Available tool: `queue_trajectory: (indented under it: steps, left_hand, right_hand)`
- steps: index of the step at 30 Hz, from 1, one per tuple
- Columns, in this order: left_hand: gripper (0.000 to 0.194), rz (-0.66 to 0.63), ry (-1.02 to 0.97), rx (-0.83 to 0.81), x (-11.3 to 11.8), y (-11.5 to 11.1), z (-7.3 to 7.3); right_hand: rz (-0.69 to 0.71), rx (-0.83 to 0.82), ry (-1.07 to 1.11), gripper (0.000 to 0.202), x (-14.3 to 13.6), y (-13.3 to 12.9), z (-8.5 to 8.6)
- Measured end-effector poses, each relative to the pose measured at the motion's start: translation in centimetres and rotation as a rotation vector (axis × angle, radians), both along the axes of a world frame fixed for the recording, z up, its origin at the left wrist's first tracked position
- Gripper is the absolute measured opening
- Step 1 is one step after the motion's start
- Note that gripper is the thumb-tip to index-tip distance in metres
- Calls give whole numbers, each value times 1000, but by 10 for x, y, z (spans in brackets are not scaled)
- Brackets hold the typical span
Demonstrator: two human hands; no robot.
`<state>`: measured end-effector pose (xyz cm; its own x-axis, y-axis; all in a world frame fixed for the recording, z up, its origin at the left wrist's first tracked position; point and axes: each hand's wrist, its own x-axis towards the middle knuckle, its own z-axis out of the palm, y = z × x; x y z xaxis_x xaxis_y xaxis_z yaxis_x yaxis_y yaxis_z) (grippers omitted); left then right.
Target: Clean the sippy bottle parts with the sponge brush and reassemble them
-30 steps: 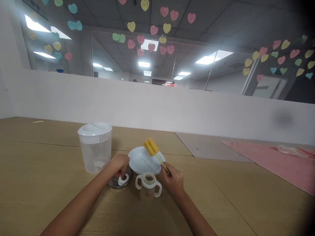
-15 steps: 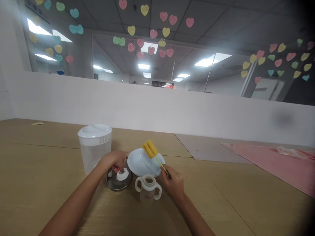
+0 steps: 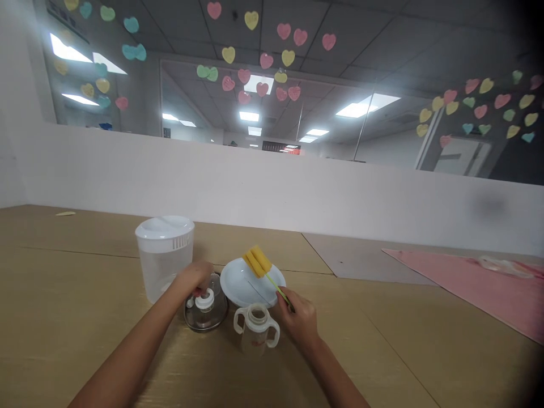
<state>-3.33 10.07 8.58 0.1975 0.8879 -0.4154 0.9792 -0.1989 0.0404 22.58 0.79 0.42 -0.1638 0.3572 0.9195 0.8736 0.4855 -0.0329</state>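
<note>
Standing upright nearest the person: the two-handled bottle [image 3: 254,335]. The left hand [image 3: 196,279] meets a white ring [image 3: 204,300] at the round metal tray [image 3: 205,328] (grasp or mere contact: cannot tell). The right hand [image 3: 301,316] grips the yellow sponge brush [image 3: 257,262], its head over the white bowl [image 3: 236,285]. Farther left stands a lidded container [image 3: 165,260].

You get a single view, from the camera worn on your head. It looks forward and down across the tabletop [image 3: 365,351] from its near side, facing the white wall [image 3: 238,181] and the glass [image 3: 335,85] above it. Your left hand [image 3: 196,279] and right hand [image 3: 301,316] lie at middle range, while the forearms [image 3: 138,345] enter closer, from the bottom edge.
</note>
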Motion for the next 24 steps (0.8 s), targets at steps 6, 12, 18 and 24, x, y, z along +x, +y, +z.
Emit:
queue_trajectory:
  steps: [6,12,18,24]
  left_hand:
    - [20,-6,-25,-53,0,0,-6]
    - [17,-6,-45,-53,0,-1,-6]
    - [20,2,-42,-38,0,-1,-6]
    - [21,3,-47,48,-1,-7,3]
  right_hand:
    - [0,8,-46,21,0,-1,0]
    - [6,4,-62,21,1,1,-1]
    - [5,-8,-71,21,0,0,-2]
    - [8,-20,-81,20,0,0,-2]
